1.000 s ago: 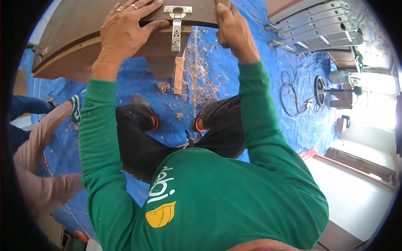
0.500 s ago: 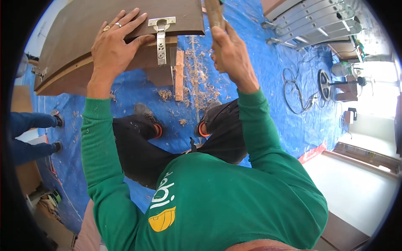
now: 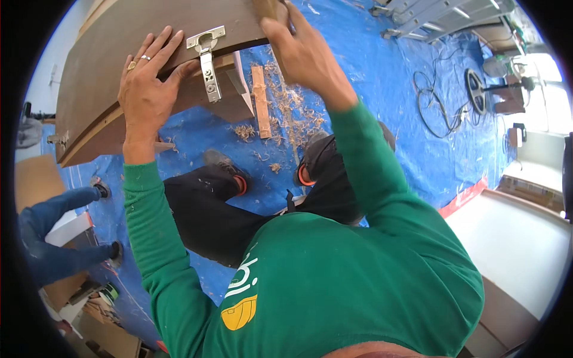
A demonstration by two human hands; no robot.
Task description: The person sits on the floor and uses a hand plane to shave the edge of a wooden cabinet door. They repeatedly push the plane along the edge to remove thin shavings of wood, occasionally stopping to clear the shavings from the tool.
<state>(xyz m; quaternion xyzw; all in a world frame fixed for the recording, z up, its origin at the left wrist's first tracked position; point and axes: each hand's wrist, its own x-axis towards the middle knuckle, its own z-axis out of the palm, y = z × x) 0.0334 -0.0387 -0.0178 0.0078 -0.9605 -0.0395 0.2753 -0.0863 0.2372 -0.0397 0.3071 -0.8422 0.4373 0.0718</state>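
A dark brown cabinet door panel [image 3: 98,71] lies at the upper left, on top of a brown and raw-wood carcass. My left hand [image 3: 150,89] rests flat on it, fingers spread, two rings on them. Beside its thumb a metal concealed hinge [image 3: 207,62] is set in the panel, its arm sticking out past the near edge. Another metal hinge [image 3: 58,140] shows at the left corner. My right hand [image 3: 301,51] is closed round a wooden-handled tool [image 3: 271,9] over the panel's right end; the tool's far end is cut off by the frame.
Blue plastic sheeting [image 3: 412,173] covers the floor. Wood shavings [image 3: 289,107] and a wooden strip [image 3: 261,101] lie near my feet. A ladder [image 3: 441,18], a looped cable [image 3: 433,107] and a white panel [image 3: 507,238] are at the right. Another person's legs [image 3: 65,206] stand at the left.
My right hand has swung left with the tool, from beside the panel to over its right end. My left hand stays flat on the panel. The whole view has shifted slightly.
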